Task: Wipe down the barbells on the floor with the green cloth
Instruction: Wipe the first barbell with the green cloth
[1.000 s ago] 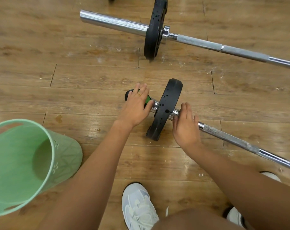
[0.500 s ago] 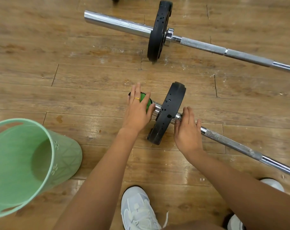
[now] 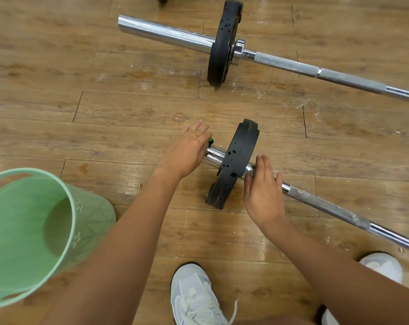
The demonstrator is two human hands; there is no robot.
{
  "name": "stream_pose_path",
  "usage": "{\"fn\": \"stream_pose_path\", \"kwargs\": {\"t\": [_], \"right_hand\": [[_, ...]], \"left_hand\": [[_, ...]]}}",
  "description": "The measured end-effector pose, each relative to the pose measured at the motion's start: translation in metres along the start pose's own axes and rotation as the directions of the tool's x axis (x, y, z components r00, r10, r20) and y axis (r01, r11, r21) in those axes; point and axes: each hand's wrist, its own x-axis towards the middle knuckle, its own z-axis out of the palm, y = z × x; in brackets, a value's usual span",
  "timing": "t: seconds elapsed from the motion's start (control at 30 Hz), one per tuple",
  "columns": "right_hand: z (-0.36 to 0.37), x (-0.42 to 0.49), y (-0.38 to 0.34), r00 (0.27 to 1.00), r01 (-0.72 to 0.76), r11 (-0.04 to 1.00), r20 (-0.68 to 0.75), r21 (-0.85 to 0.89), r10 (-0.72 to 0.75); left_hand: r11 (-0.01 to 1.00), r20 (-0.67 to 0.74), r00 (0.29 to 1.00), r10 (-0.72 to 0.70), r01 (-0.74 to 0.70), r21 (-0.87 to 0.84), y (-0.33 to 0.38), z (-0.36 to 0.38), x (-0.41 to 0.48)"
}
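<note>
The near barbell point(image 3: 327, 207) lies on the wooden floor with one black plate point(image 3: 236, 163) on its chrome sleeve. My left hand point(image 3: 189, 148) covers the sleeve's outer end, left of the plate, and holds the green cloth point(image 3: 210, 140) around it. Only a small green corner shows past my fingers. My right hand point(image 3: 262, 191) rests on the bar just right of the plate, fingers straight across it and thumb by the collar. A second barbell point(image 3: 166, 31) with its own black plate point(image 3: 222, 43) lies farther away.
A light green plastic basket point(image 3: 70, 231) stands at the lower left. My white shoes point(image 3: 194, 299) are on the floor near the bottom edge. White dust specks lie on the boards between the two barbells.
My left hand has slid a little outward along the sleeve, so more bare chrome shows beside the plate and less green cloth is visible. My right hand stays on the bar.
</note>
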Motion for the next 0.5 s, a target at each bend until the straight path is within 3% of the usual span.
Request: {"fn": "stream_pose_path", "kwargs": {"t": [0.1,0.27,0.43,0.5], "right_hand": [[0.001,-0.004,0.001,1.0,0.009,1.0,0.027,0.005,-0.009],[0.001,-0.019,0.001,0.998,0.038,0.999,0.04,0.029,-0.039],[0.001,-0.028,0.001,0.996,0.05,0.998,0.073,0.039,-0.053],[0.0,-0.026,0.004,0.994,0.062,0.997,0.082,0.054,-0.066]], "left_hand": [[0.996,0.018,0.997,-0.073,0.074,-0.041,0.0,0.002,0.0],[0.998,-0.081,0.997,-0.017,0.012,-0.062,0.008,0.01,-0.049],[0.999,-0.051,0.999,0.012,-0.013,-0.029,0.009,0.015,-0.043],[0.996,-0.089,0.995,-0.038,0.031,-0.084,0.015,0.015,-0.042]]}}
